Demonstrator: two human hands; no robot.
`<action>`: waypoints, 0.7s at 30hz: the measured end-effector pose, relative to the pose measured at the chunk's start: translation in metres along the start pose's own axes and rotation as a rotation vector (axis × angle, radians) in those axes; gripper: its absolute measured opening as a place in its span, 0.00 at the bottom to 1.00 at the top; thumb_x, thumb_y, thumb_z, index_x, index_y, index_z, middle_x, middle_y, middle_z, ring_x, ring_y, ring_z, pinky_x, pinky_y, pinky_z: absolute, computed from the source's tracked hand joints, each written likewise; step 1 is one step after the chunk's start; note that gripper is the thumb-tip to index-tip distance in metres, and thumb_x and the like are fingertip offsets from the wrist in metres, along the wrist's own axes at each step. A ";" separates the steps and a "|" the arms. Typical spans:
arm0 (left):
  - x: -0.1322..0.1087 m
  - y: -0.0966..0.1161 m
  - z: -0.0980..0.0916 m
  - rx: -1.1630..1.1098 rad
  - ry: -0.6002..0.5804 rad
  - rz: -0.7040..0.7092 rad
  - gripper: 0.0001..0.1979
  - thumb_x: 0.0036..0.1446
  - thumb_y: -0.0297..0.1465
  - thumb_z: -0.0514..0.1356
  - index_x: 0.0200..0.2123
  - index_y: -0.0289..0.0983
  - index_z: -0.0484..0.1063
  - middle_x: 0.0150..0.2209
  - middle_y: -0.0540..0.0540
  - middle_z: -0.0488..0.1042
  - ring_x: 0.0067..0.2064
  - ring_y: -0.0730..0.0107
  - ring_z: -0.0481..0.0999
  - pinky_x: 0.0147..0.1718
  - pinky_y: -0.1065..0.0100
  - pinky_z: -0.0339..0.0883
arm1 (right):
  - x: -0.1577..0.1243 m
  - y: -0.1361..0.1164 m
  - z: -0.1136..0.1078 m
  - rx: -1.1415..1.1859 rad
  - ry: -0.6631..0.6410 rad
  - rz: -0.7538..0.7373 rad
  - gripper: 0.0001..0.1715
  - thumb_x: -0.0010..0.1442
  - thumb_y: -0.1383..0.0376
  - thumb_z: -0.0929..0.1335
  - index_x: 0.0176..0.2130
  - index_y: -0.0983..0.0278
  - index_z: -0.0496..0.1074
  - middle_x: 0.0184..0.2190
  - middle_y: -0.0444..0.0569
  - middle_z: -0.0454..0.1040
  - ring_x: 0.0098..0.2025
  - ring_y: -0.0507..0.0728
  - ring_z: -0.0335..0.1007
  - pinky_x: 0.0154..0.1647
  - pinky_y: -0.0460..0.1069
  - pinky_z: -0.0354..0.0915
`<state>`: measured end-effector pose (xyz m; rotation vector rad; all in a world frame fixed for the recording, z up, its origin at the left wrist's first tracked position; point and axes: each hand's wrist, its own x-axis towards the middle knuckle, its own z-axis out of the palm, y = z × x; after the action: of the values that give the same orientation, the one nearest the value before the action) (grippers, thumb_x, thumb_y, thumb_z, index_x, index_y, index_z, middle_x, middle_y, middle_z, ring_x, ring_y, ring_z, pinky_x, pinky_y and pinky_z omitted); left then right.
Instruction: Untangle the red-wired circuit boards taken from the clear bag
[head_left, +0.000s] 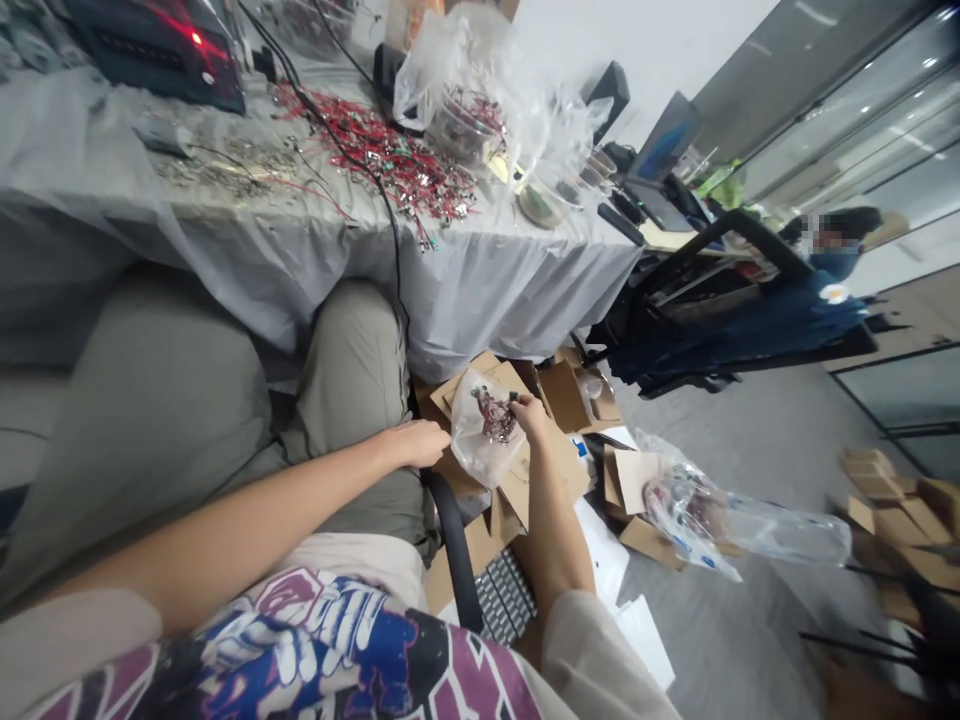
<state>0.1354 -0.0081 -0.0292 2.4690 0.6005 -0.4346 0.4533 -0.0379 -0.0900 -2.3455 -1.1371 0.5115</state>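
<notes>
Cardboard box (559, 395) below | left hand (420, 443): grip unclear at clear bag (472, 450) | right hand (531, 415): clamped on wires (496, 420)

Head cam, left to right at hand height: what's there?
Khaki trouser leg → left hand → clear plastic bag of red-wired parts → right hand → second clear plastic bag → cardboard pieces
</notes>
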 end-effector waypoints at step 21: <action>-0.001 -0.002 0.001 -0.007 0.012 0.005 0.14 0.71 0.40 0.64 0.51 0.35 0.78 0.51 0.41 0.81 0.51 0.60 0.82 0.54 0.52 0.79 | -0.017 -0.005 0.000 -0.069 0.103 -0.034 0.19 0.73 0.54 0.72 0.52 0.66 0.78 0.49 0.51 0.81 0.48 0.59 0.80 0.52 0.58 0.78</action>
<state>0.1334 -0.0076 -0.0297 2.4672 0.6001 -0.4152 0.4403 -0.0489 -0.0856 -2.3774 -1.1617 0.3397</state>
